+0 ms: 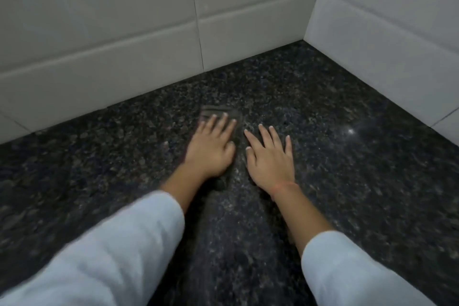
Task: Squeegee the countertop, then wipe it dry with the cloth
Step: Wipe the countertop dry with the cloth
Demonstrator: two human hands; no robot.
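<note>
While the left hand [211,149] presses flat, fingers straight, on a dark grey cloth [216,109], cloth under the palm and showing past the fingertips, near the back edge of the black speckled granite countertop [347,181], right hand [270,156] flat just beside, fingers spread

White tiled back wall [99,20] and right side wall [397,32], thin grout lines.

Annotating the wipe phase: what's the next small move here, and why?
Probably slide the left hand, with the cloth under it, forward toward the back wall. Its fingers lie flat on the cloth, a strip of countertop ahead of it is uncovered, and the right hand rests flat on bare stone beside it.
</note>
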